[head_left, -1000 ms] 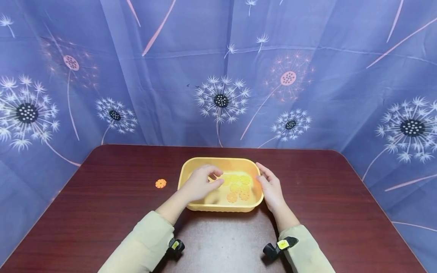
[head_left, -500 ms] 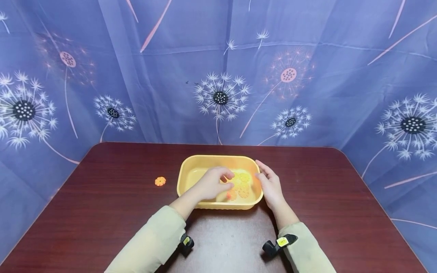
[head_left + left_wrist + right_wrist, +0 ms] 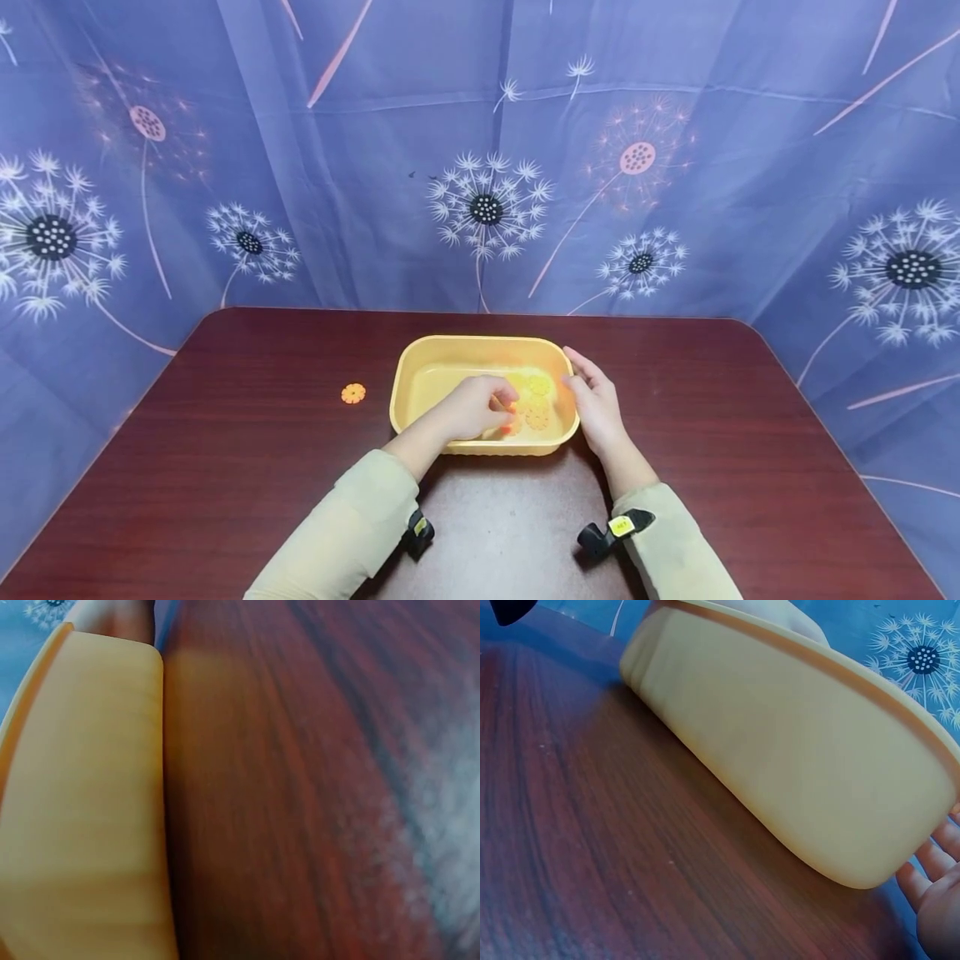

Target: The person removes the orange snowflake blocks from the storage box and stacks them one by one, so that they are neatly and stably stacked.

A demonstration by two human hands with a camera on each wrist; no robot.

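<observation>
A yellow plastic basin (image 3: pixel 431 348) stands on the table, with several flower-shaped discs (image 3: pixel 537 415) in yellow and orange on its floor, toward the right. My left hand (image 3: pixel 472 407) reaches over the front rim into it, thumb and fingertips apart just at the discs; some discs are hidden behind the fingers. My right hand (image 3: pixel 600 412) holds the basin's right side, thumb at the rim and fingers along the outer wall. Those fingers (image 3: pixel 936 862) also show in the right wrist view. The left wrist view shows mainly the basin's outer wall (image 3: pixel 90 787).
One orange flower-shaped disc (image 3: pixel 353 393) lies on the dark red wooden table (image 3: pixel 247 467), left of the basin. A blue curtain (image 3: pixel 375 208) with dandelion prints hangs behind the table and at both sides.
My left hand has moved right and down inside the basin to the discs, and its thumb and fingers have drawn nearer together. The right hand keeps its hold on the basin.
</observation>
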